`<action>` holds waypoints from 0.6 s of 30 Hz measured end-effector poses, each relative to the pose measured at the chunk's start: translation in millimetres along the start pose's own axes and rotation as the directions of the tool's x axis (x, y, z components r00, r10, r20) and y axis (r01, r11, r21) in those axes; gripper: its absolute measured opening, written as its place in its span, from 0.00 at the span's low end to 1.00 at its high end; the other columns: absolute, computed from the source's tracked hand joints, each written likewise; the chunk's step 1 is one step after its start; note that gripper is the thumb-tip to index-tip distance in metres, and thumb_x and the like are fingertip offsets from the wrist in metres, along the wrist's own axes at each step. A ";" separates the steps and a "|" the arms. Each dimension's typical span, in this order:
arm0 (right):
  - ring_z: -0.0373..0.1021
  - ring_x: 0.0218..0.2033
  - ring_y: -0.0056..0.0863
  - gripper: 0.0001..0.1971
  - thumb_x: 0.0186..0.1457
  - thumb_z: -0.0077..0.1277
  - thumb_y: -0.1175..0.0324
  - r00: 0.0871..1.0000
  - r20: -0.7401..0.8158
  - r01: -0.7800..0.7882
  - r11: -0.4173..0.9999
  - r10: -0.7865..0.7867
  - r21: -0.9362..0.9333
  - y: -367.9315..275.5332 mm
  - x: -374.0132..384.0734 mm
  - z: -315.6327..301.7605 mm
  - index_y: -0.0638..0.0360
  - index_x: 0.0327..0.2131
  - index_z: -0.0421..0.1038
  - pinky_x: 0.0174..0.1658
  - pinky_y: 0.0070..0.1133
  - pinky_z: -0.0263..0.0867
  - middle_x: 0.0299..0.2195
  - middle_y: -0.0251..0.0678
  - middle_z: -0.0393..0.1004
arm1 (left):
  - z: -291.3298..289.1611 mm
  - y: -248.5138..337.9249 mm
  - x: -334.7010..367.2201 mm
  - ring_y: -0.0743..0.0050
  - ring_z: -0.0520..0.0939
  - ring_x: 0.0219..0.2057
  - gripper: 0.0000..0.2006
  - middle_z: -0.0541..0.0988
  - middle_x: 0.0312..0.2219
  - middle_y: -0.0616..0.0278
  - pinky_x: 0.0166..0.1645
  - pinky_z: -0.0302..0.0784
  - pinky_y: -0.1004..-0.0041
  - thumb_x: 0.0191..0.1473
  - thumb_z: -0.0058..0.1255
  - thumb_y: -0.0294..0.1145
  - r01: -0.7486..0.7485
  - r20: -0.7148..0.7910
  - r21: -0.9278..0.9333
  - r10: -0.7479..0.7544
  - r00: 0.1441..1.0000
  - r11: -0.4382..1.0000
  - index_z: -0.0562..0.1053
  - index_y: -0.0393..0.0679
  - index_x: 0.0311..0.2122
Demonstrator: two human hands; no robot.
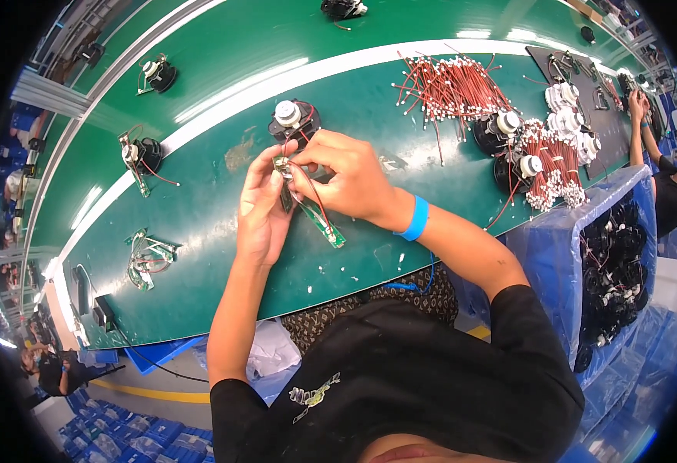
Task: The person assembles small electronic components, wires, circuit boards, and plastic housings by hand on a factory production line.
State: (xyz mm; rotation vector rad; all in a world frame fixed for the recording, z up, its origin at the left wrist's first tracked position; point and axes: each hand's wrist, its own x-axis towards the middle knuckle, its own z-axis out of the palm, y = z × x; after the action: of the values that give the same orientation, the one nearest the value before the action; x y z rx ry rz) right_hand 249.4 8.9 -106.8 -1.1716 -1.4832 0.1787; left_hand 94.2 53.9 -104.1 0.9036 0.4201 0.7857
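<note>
My left hand [261, 208] is closed around the upper end of a narrow green circuit board [325, 225], whose lower end slants out toward the right. Close against it, my right hand [348, 176] pinches a thin red wire [317, 199] at the board's upper end; its fingers hide the exact point of contact. Just beyond both hands stands a black motor unit with a white round cap [287, 114], and red wire runs down from it toward the fingers.
A heap of red wires [453, 86] lies at the far right, near more motor units [500, 127] and bundled wires [555, 166]. Loose circuit boards [149, 258] lie left. A blue lined bin [547, 231] of black parts stands right. Another person's hands [638, 104] are farther right.
</note>
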 end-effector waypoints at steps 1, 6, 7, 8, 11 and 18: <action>0.68 0.22 0.24 0.07 0.42 0.61 0.73 0.999 0.023 -0.027 1.000 0.027 0.005 1.9 0.8 -0.4 0.61 0.28 0.75 0.23 0.20 0.64 0.24 0.34 0.72 | -0.6 -1.0 2.0 0.63 0.73 0.50 0.19 0.67 0.55 0.59 0.53 0.69 0.66 0.59 0.45 0.31 -0.007 -0.001 0.006 0.007 1.000 1.000 0.63 0.44 0.55; 0.65 0.19 0.21 0.06 0.44 0.59 0.72 0.992 0.067 -0.111 0.993 0.108 0.047 6.5 3.4 -3.7 0.61 0.28 0.75 0.21 0.19 0.62 0.23 0.33 0.71 | -1.9 -1.3 6.2 0.68 0.74 0.48 0.19 0.67 0.55 0.58 0.49 0.70 0.72 0.59 0.46 0.31 0.019 -0.003 0.066 -0.018 1.000 0.998 0.63 0.43 0.55; 0.66 0.20 0.22 0.06 0.44 0.59 0.72 0.989 0.094 -0.119 0.992 0.115 0.032 5.9 3.2 -5.1 0.61 0.28 0.75 0.22 0.19 0.63 0.24 0.34 0.71 | -1.8 -0.5 4.6 0.71 0.75 0.45 0.20 0.68 0.55 0.57 0.47 0.70 0.75 0.59 0.46 0.31 0.028 -0.018 0.090 -0.027 0.999 0.996 0.63 0.42 0.56; 0.67 0.20 0.22 0.07 0.44 0.60 0.71 0.985 0.120 -0.125 0.992 0.122 0.018 4.9 3.5 -5.8 0.61 0.28 0.75 0.22 0.19 0.63 0.24 0.34 0.72 | -3.9 -0.9 3.7 0.71 0.75 0.45 0.20 0.68 0.55 0.57 0.47 0.70 0.75 0.59 0.46 0.31 0.029 -0.019 0.091 -0.027 0.999 0.995 0.63 0.42 0.56; 0.70 0.21 0.22 0.07 0.44 0.60 0.71 0.981 0.071 -0.178 0.984 0.178 -0.011 -0.4 4.1 -5.2 0.62 0.28 0.76 0.23 0.19 0.65 0.25 0.36 0.73 | -8.6 -2.4 1.4 0.78 0.74 0.37 0.20 0.68 0.55 0.57 0.44 0.70 0.78 0.59 0.47 0.31 -0.002 0.010 0.109 0.001 1.000 0.994 0.62 0.41 0.56; 0.73 0.24 0.23 0.06 0.46 0.60 0.71 0.965 0.104 -0.248 0.966 0.240 0.075 -1.8 -2.1 -5.0 0.62 0.29 0.76 0.25 0.19 0.67 0.26 0.37 0.74 | -5.8 -5.8 -0.4 0.81 0.70 0.33 0.21 0.65 0.58 0.57 0.41 0.68 0.78 0.59 0.46 0.32 0.025 -0.012 0.105 -0.023 1.000 0.994 0.60 0.44 0.57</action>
State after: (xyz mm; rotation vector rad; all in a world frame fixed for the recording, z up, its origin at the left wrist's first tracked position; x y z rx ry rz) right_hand 252.1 4.1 -105.4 -1.2880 -1.3941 0.4690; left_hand 92.8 54.5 -112.2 0.9909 0.4849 0.7524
